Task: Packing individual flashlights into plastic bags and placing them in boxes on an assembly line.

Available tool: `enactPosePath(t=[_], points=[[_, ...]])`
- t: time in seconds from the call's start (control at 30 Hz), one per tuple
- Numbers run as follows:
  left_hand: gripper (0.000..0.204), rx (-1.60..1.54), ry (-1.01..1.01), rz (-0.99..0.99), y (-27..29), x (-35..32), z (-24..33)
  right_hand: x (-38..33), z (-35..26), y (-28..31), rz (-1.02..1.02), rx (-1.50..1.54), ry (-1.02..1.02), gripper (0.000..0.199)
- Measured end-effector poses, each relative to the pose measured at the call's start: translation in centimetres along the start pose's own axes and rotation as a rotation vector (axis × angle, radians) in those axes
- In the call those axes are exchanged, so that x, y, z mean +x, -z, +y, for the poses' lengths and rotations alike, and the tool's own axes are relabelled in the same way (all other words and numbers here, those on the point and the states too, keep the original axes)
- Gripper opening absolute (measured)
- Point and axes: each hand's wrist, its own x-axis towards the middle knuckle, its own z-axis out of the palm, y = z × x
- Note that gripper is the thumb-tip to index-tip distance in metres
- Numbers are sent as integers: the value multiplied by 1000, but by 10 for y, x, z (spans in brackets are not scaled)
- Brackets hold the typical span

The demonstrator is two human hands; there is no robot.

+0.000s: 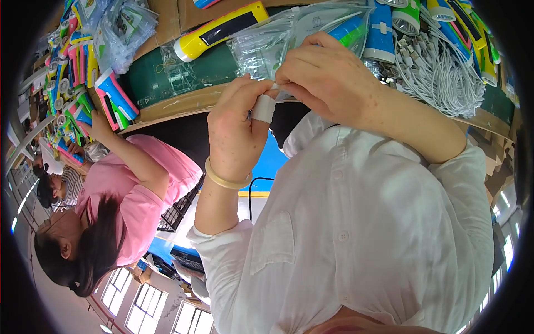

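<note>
My left hand (239,125), with white tape on one finger and a pale bangle on the wrist, pinches the lower edge of a clear plastic bag (267,47). My right hand (328,75) grips the same edge just to the right, its fingers curled over the bag's mouth. Inside the bag lies a blue and green torch (349,30). Both hands are held up in front of my white shirt, above the near edge of the green-topped workbench (167,83).
A yellow torch (222,29) lies on the bench behind the bag. A heap of white cables (445,75) and more torches lie at the right. Bagged and loose coloured torches (83,83) crowd the left, where a co-worker in pink (139,189) reaches.
</note>
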Motion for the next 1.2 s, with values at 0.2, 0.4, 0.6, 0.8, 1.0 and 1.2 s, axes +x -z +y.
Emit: enactPosePath(t=[0.2, 0.4, 0.6, 0.8, 1.0, 1.2], points=[[19, -113, 51, 42, -2, 0, 10, -5, -6, 8, 34, 38, 16, 14], [18, -44, 5, 28, -2, 3, 14, -7, -6, 11, 27, 53, 1, 14], [29, 69, -184, 41, -7, 5, 10, -7, -7, 13, -43, -60, -4, 15], [39, 212, -238, 50, -15, 5, 10, -7, -1, 3, 48, -98, 41, 16], [33, 44, -56, 23, -11, 7, 9, -4, 5, 2, -55, 144, -153, 16], [26, -115, 117, -68, 0, 6, 7, 7, 11, 13, -136, 292, -171, 25]])
